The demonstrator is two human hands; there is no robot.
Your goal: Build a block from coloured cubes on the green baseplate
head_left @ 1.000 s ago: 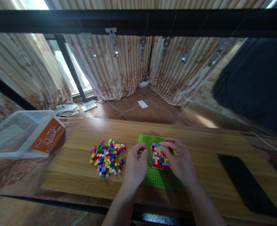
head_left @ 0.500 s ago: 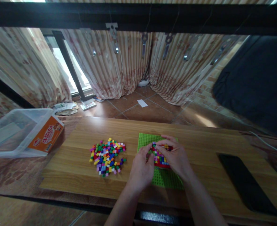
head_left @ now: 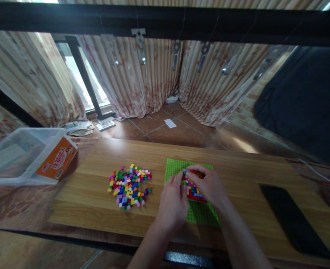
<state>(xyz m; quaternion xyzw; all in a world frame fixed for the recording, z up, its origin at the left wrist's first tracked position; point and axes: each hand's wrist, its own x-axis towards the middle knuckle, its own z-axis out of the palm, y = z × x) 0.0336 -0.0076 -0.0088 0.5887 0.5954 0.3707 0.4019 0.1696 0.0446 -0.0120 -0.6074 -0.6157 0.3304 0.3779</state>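
Observation:
A green studded baseplate (head_left: pixel 202 216) lies on the wooden table, and on it stands a low build of multicoloured toy bricks (head_left: pixel 194 192). My left hand (head_left: pixel 174 200) is closed against the build's left side, fingers curled at its far left corner. My right hand (head_left: pixel 209 185) reaches over the build from the right, with thumb and forefinger pinched at a small purple brick (head_left: pixel 185 171) on that corner. Both sets of fingertips meet there and partly hide it. Much of the build's right part is covered by my right hand.
Loose coloured bricks (head_left: pixel 130 186) lie in a pile left of the baseplate. A clear plastic bin (head_left: pixel 22 175) with an orange label stands at the far left. A black flat slab (head_left: pixel 293 220) lies on the table (head_left: pixel 237 168) at right. A dark bar crosses above.
My right hand's fingers have drawn in closer to the far left corner of the build. My left hand has shifted slightly right. The view has moved a little.

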